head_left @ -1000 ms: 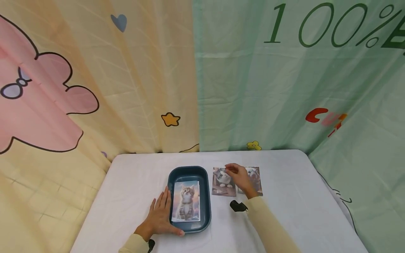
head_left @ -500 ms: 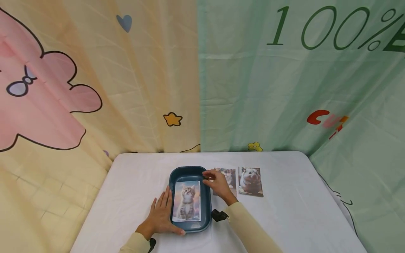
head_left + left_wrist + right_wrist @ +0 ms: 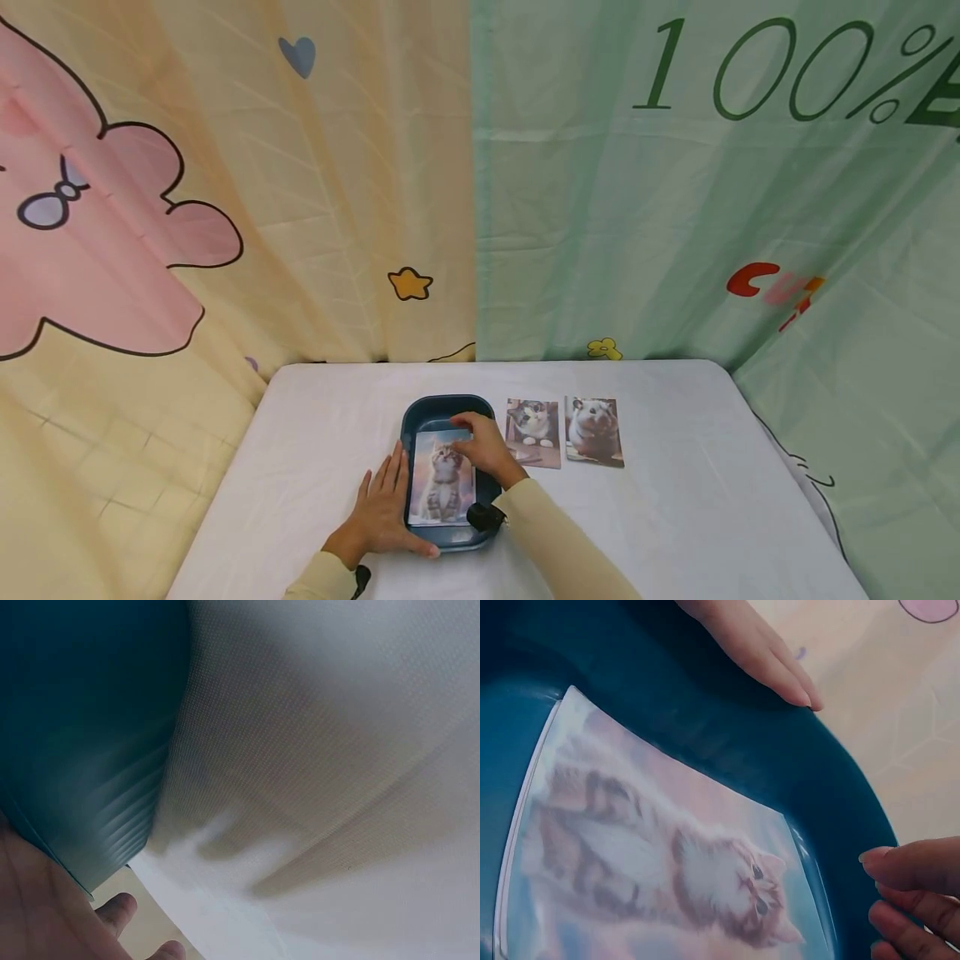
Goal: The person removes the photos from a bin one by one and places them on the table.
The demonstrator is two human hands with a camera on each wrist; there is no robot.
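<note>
A dark blue tray (image 3: 450,406) stands on the white table, holding a small stack of cards topped by a kitten picture card (image 3: 441,479). Along the tray's left side lies my left hand (image 3: 378,508), fingers straight against the rim and thumb stretched toward the near edge. My right hand (image 3: 483,450) hovers over the tray's upper right part, its fingers bent loosely with nothing between them. In the right wrist view the kitten card (image 3: 652,847) shows closely, with the right fingertips (image 3: 889,862) off its far end.
To the tray's right, two picture cards lie flat: a grey-and-white cat card (image 3: 533,433) and a hamster card (image 3: 594,431). Printed curtains (image 3: 360,208) hang behind the white table (image 3: 690,483) and along its sides.
My right hand has moved left from above the cat and hamster cards to over the tray, uncovering both cards. The left hand stays at the tray's side.
</note>
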